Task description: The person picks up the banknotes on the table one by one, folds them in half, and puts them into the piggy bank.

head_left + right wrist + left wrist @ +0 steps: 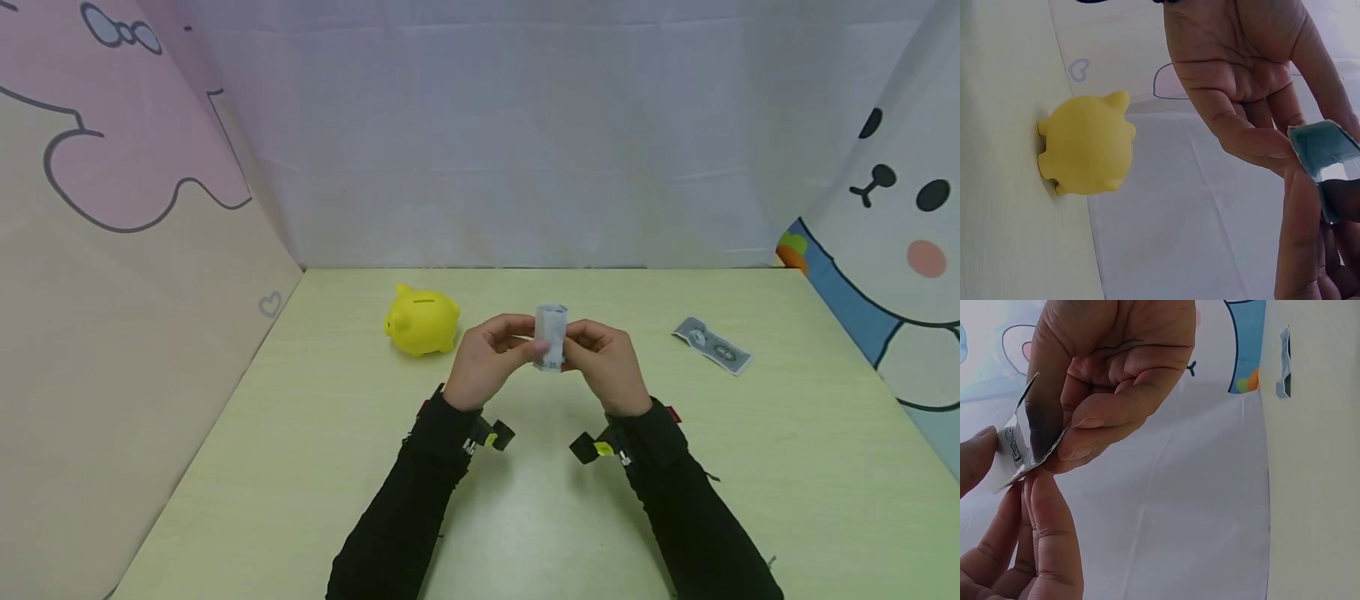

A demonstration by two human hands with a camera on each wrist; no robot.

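Both hands are raised over the middle of the table, pinching a folded banknote [552, 333] between them. Its left side is gripped by the thumb and fingers of my left hand [487, 358], while my right hand [611, 367] pinches the right side. In the left wrist view the banknote [1011, 450] shows a bent, V-like fold with printing on one face. Greenish inner faces of the banknote [1322, 147] appear in the right wrist view, partly covered by fingertips. To the left of my left hand stands a yellow piggy bank [423, 323], a slot on its top.
A second banknote [712, 344], slightly creased, lies on the pale table [315, 467] to the right of my right hand. White cloth [480, 150] hangs behind the table's far edge, and printed cartoon panels flank both sides.
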